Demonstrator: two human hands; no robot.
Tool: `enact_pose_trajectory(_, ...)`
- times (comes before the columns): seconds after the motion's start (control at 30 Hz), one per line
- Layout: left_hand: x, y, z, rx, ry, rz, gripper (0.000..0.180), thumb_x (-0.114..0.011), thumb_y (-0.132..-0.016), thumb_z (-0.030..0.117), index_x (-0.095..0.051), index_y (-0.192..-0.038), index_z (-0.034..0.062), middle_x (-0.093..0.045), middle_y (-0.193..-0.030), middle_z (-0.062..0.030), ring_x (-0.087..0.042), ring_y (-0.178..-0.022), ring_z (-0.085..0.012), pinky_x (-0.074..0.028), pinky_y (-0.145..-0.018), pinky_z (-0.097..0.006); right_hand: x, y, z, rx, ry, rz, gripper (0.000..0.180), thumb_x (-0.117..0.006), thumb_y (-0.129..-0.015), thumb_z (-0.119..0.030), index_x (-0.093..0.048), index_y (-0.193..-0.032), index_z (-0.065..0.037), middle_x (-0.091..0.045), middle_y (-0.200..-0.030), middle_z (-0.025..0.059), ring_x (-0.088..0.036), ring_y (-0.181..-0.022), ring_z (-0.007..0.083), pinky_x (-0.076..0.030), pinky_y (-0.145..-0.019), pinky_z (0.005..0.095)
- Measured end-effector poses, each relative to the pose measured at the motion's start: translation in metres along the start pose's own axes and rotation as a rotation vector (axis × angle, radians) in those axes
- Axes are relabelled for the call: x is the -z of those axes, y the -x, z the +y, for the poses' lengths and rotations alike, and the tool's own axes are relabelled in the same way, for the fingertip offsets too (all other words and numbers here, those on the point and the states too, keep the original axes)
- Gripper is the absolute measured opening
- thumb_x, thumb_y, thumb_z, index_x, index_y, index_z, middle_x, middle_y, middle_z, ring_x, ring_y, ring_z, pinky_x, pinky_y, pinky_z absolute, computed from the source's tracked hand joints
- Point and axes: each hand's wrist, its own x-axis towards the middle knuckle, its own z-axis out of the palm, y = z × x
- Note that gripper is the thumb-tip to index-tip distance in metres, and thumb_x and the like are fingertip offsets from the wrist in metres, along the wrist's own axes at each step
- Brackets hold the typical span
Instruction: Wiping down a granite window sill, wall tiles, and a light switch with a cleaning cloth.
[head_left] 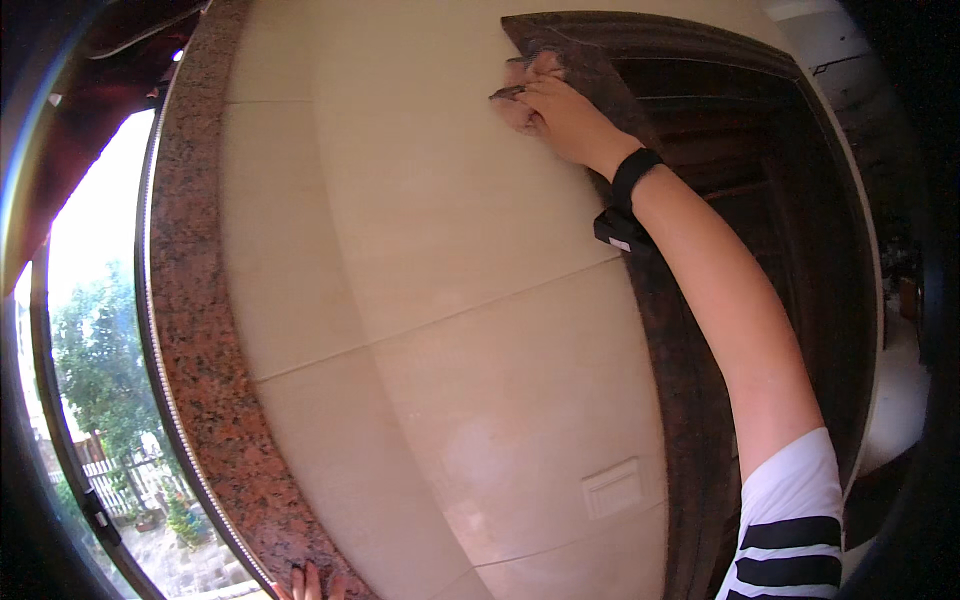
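High on the beige tiled wall [440, 200], my right hand [572, 115] presses a crumpled pinkish cloth [516, 114] with dark patches. The cloth lies where the tiles meet the upper left corner of a dark brown door frame [597, 75]. My right arm reaches up across the dark door, with a black band [634, 172] and a small black box [612, 230] at the wrist. At the lower edge, only the fingers of my left hand [308, 582] show, stretched out against the speckled red-brown stone trim [205, 260]; they hold nothing visible.
A pale switch plate [613, 488] sits low on the wall, left of the frame. On the far left, a dark-framed glass door or window [95, 508] shows a tree [105, 345] and a white fence outside. A dim room lies beyond the door's right edge.
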Motion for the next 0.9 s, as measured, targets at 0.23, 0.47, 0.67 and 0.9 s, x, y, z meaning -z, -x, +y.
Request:
enact_pose_trajectory(0.23, -0.01, 0.0, 0.004, 0.003, 0.034, 0.108, 0.074, -0.076, -0.078, 0.032, -0.048, -0.142, 0.0065, -0.034, -0.156, -0.0267, -0.032, -0.142, -0.0479, -0.015, -0.118, -0.067, 0.03, 0.034, 0.004, -0.036, -0.335, -0.169, 0.022, -0.067, -0.085, -0.008, -0.065, -0.106, -0.002, -0.065, -0.111, 0.0176, -0.059, -0.109, 0.0361, -0.048, -0.095, 0.0423)
enact_pose_trajectory(0.47, 0.022, 0.001, 0.025, -0.087, 0.227, 0.18, 0.072, -0.075, -0.079, 0.013, -0.047, -0.145, 0.0067, -0.026, -0.16, -0.029, -0.024, -0.148, -0.0477, -0.015, -0.12, -0.064, 0.108, 0.08, -0.106, -0.11, -0.414, -0.564, 0.019, -0.068, -0.092, -0.022, -0.068, -0.086, -0.005, -0.066, -0.099, 0.0159, -0.064, -0.09, 0.0312, -0.052, -0.079, 0.0406)
enact_pose_trajectory(0.67, 0.03, 0.012, 0.046, -0.255, 0.77, -0.089, 0.093, -0.077, -0.075, -0.001, -0.028, -0.154, 0.0061, -0.021, -0.161, -0.0265, -0.03, -0.147, -0.0412, -0.032, -0.116, -0.05, 0.179, 0.17, -0.27, 0.119, -1.121, -0.425, 0.009, -0.07, -0.079, -0.009, -0.061, -0.081, -0.007, -0.063, -0.086, 0.0096, -0.062, -0.086, 0.0303, -0.051, -0.079, 0.0409)
enact_pose_trajectory(0.9, -0.017, 0.114, 0.05, -0.097, 1.344, -0.466, 0.077, -0.067, -0.083, -0.004, -0.027, -0.149, -0.001, -0.055, -0.124, -0.0168, -0.06, -0.113, -0.0283, -0.05, -0.098, -0.036, 0.31, 0.243, -0.461, 0.034, -1.37, -0.656, 0.021, -0.07, -0.082, -0.012, -0.064, -0.1, -0.005, -0.06, -0.099, 0.0093, -0.06, -0.102, 0.0277, -0.053, -0.085, 0.0385)
